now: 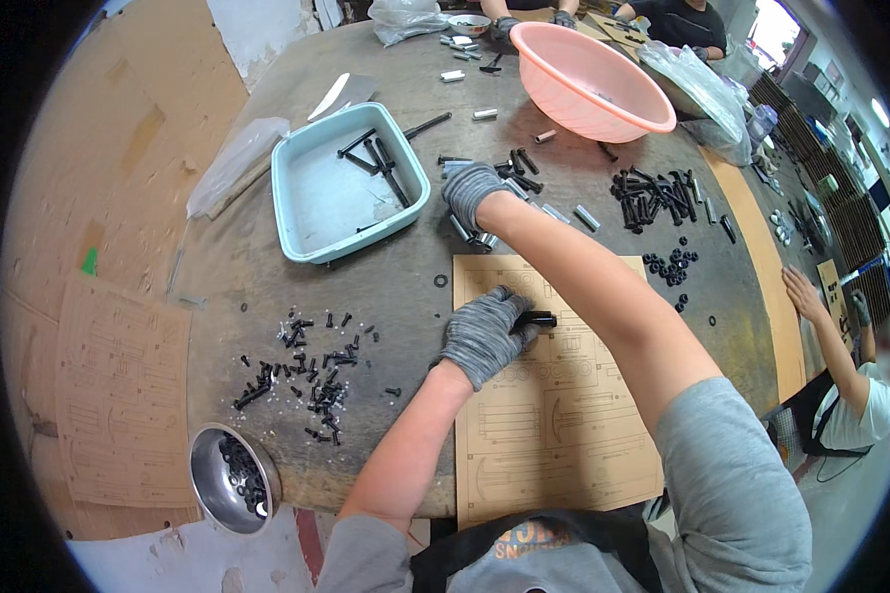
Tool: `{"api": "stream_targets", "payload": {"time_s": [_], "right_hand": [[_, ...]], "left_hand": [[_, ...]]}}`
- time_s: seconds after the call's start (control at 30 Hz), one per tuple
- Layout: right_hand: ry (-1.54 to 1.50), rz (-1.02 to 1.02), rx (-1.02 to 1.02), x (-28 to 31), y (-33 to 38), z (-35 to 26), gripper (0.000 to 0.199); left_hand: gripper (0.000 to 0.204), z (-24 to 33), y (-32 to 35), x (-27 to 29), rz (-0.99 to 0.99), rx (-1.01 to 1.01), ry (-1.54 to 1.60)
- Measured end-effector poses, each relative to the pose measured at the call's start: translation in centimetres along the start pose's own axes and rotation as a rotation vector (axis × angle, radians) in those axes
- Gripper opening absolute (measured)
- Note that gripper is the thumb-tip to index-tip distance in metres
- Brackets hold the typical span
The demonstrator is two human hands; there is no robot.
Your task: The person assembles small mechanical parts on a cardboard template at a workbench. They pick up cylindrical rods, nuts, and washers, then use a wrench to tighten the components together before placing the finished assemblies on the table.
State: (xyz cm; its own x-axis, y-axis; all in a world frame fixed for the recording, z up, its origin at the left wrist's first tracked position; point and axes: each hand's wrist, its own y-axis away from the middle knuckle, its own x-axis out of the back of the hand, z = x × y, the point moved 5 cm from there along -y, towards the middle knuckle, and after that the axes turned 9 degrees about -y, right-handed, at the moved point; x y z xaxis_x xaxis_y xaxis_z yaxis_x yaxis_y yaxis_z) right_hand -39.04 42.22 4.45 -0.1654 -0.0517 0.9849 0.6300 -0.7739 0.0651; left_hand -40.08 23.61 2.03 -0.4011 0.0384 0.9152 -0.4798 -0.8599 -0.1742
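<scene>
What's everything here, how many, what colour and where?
table: 1, brownish, middle
printed sheet: 1, brown, before person
tub: 1, light blue, upper left
long bolts: several, black, in and by tub
basin: 1, pink, far end
far bowl: 1, whitish, far end
steel bowl: 1, silver, lower left
small parts: many, dark, in steel bowl
small screws: many, black, left of printed sheet
bolt pile: 1, black, right
nuts: many, black, below bolt pile
tubes: several, silver, upper middle
plastic bags: at least three, clear, far end, left
other people: at least three, dark or white clothes, far end, right
black piece: 1, black, in left hand
left hand: 1, grey glove, around black piece
right hand: 1, grey glove, at tubes
</scene>
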Motion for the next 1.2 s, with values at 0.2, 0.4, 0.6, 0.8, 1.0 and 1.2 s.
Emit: {"api": "stream_targets", "payload": {"time_s": [0.2, 0.4, 0.6, 0.8, 1.0, 1.2], "right_hand": [[-0.086, 0.043, -0.073, 0.0, 0.6, 0.5, 0.021], [-0.215, 0.072, -0.19, 2.8, 4.7, 2.2, 0.019], [-0.352, -0.039, -0.2, 5.6, 17.8, 2.1, 0.015], [-0.26, -0.276, -0.259, -0.4, 24.9, -0.3, 0.015], [-0.462, 0.115, -0.412, -0.9, 29.7, 0.7, 0.035], [-0.649, 0.223, -0.373, -2.3, 32.3, 1.6, 0.026]], "left_hand": [[0.03, -0.2, 0.3, 0.3, -0.01, -0.002, 0.032], [0.032, -0.2, 0.1, -0.2, 0.069, -0.047, 0.028], [0.029, -0.2, 0.3, -0.1, 0.037, 0.02, 0.074], [0.026, 0.2, 0.2, 0.3, 0.113, -0.02, 0.091], [0.027, 0.3, 0.2, 0.1, 0.008, 0.038, 0.091], [0.025, 0.1, 0.3, 0.1, 0.072, 0.024, 0.143]]}}
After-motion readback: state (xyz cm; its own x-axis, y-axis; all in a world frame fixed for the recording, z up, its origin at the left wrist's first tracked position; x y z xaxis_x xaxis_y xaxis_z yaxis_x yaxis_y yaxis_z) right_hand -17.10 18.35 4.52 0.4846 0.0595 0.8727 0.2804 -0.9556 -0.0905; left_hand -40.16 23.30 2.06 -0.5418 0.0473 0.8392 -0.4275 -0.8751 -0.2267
